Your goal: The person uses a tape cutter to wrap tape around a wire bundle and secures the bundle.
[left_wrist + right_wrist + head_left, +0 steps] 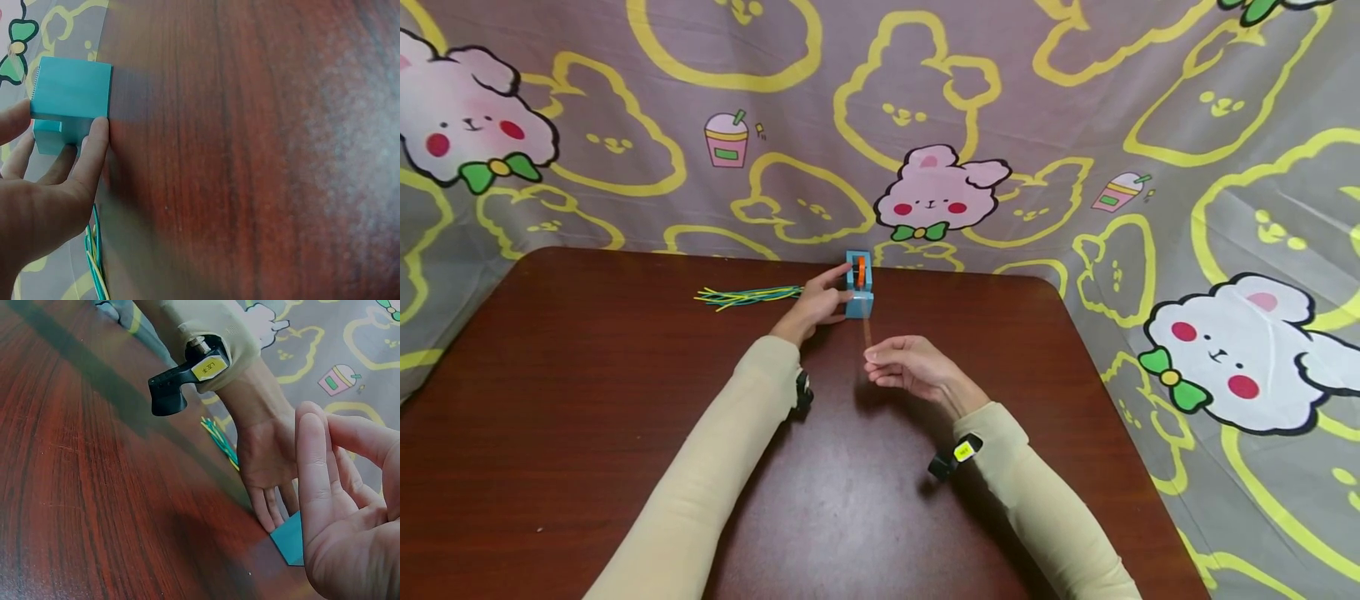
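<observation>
A blue tape dispenser [860, 307] with an orange hub stands at the table's back edge, by the patterned cloth. My left hand [812, 307] grips it from the left side; in the left wrist view the fingers lie against the side of the blue body [72, 86]. A thin clear strip of tape [868, 332] stretches from the dispenser toward me. My right hand [917, 367] pinches its near end between thumb and fingertips, above the table. In the right wrist view the right hand [350, 531] hides part of the dispenser [289, 540].
Left of the dispenser lies a bundle of yellow and green-blue thin strands [748, 296] on the dark brown wooden table [587, 400]. A hanging cloth [820, 108] with rabbit drawings rises behind the table and along its right side. Both wrists carry black straps.
</observation>
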Tool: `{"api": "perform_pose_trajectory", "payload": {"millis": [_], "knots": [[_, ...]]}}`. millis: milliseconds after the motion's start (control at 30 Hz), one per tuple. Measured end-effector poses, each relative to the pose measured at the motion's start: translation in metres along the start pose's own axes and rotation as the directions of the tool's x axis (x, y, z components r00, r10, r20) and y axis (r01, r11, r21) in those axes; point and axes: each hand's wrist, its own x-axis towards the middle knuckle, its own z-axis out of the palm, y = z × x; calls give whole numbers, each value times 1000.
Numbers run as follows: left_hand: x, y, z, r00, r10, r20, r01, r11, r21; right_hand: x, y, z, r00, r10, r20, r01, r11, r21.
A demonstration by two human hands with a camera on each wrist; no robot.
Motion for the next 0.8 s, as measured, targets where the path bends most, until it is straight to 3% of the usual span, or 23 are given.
{"api": "perform_pose_trajectory", "payload": {"millis": [800], "knots": [[2,-1,0,1000,-7,2,7,1000,4,-6,4,-2,998,0,55,0,1000,-4]]}}
